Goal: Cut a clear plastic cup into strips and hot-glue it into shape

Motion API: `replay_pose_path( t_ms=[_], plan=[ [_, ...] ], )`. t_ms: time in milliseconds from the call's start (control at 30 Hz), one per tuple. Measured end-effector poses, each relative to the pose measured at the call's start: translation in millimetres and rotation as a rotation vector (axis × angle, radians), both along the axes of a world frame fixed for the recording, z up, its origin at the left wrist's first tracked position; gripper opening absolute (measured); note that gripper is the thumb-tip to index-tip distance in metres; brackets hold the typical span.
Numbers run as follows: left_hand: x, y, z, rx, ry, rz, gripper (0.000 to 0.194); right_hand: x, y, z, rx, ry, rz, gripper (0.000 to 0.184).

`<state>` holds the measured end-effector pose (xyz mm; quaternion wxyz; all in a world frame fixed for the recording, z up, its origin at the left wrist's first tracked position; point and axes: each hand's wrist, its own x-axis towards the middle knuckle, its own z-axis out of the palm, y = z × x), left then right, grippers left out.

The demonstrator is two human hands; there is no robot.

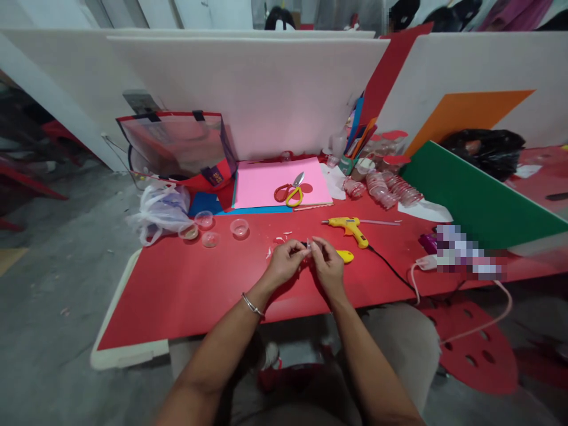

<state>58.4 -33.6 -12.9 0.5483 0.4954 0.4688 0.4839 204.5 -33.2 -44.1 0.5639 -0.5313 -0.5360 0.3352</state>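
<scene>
Small clear piece (309, 243): held above the counter (199, 284), between my fingertips; exact shape too small to tell. My left grip (284, 260) pinches it from the left, my right grip (327, 264) from the right. Yellow handle (345, 256) just right of my right grip, partly hidden. Yellow glue gun (350, 226) lies beyond it. Far: scissors (293, 197) resting on pink sheet (261, 180).

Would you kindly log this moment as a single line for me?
left hand: pinching small clear-looking piece | right hand: pinching same piece | glue gun: lying on table | scissors: on pink paper
</scene>
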Motion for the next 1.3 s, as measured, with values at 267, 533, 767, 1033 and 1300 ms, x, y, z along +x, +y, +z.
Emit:
replay_pose_path(
  t_ms=[267,533,767,1033,1300],
  plan=[
    [-9,0,6.8,-0.097,-0.142,-0.172,0.038,-1,-1,3.1,-0.152,0.239,0.112,0.048],
    [-15,1,2.7,-0.108,-0.160,-0.224,0.037,-3,-2,7.8,-0.147,0.241,0.121,0.047],
    [-15,0,5.6,-0.077,-0.143,-0.212,0.043,-3,-4,7.9,-0.130,0.180,0.110,0.045],
    [-11,1,2.4,0.003,0.029,-0.124,0.024,-1,-1,0.1,-0.081,0.092,0.080,0.043],
    [-2,-4,2.1,0.326,0.436,0.074,0.011,-1,2,-6.1,0.072,-0.112,-0.068,0.042]
  ],
)
